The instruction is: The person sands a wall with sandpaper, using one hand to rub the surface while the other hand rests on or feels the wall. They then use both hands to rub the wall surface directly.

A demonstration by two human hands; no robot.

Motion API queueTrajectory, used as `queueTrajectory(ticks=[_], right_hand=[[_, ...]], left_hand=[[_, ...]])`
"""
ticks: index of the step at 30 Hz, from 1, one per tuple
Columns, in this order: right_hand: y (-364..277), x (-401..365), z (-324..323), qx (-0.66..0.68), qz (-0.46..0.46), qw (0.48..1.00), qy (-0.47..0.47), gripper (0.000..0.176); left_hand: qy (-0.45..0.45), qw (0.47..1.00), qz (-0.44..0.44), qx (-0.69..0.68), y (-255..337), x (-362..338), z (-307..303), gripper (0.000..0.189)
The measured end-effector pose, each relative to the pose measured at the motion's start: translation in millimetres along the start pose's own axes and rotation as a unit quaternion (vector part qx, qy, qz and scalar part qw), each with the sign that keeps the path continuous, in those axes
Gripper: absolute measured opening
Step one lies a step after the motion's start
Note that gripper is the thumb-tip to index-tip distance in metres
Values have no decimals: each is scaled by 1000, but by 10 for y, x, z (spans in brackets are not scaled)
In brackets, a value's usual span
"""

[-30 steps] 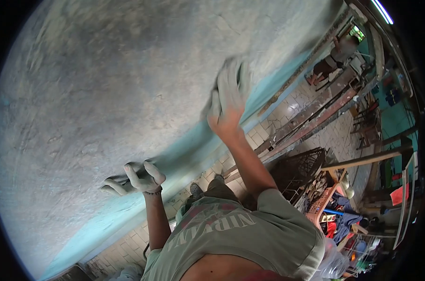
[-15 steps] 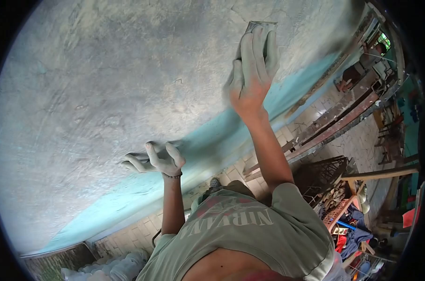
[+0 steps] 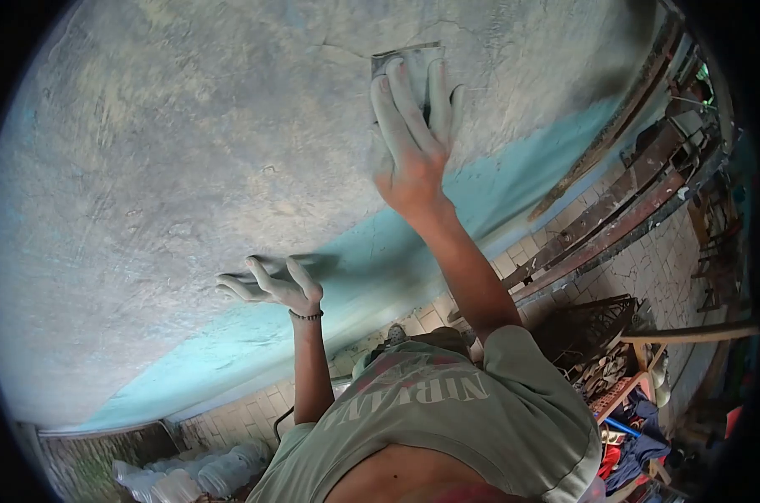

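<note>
My right hand, coated in grey dust, presses a dark flat sheet against the wall; the fingers lie over the sheet and hide most of it. Lower and to the left, my left hand rests its fingertips on the wall with the fingers apart and nothing held. It is dusty too, with a dark beaded bracelet at the wrist. The wall is patchy grey above and turquoise along its lower part. A thin crack runs left of the sheet.
Long wooden beams stand at the right. Below them a rack holds cloths and assorted items. Clear plastic containers lie at the lower left. Pale floor tiles run along the wall's foot.
My right hand has moved left across the wall with the sheet, and its fingers are spread differently. My left hand stays at nearly the same place.
</note>
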State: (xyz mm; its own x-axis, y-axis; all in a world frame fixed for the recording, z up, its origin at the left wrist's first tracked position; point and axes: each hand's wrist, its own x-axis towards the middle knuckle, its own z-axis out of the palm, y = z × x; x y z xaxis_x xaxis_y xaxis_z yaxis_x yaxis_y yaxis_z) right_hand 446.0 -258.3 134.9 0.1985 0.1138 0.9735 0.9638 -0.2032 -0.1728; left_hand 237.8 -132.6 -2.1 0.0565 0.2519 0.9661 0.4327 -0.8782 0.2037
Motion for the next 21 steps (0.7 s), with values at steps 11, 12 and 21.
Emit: queueTrajectory(ticks=[11,12,21], right_hand=[[341,-2592,-827,241,183,874,-380,37],[390,-2722,-958,298,272,820,-405,35],[876,-2118,-1328,390,444,711,-381,16]], left_hand=[[-128,981,-140,-33,770,-360,-150,55],[-150,975,-161,-43,889,-454,-222,53],[-349,544,-607,-462,1793,-1191,-32,32]])
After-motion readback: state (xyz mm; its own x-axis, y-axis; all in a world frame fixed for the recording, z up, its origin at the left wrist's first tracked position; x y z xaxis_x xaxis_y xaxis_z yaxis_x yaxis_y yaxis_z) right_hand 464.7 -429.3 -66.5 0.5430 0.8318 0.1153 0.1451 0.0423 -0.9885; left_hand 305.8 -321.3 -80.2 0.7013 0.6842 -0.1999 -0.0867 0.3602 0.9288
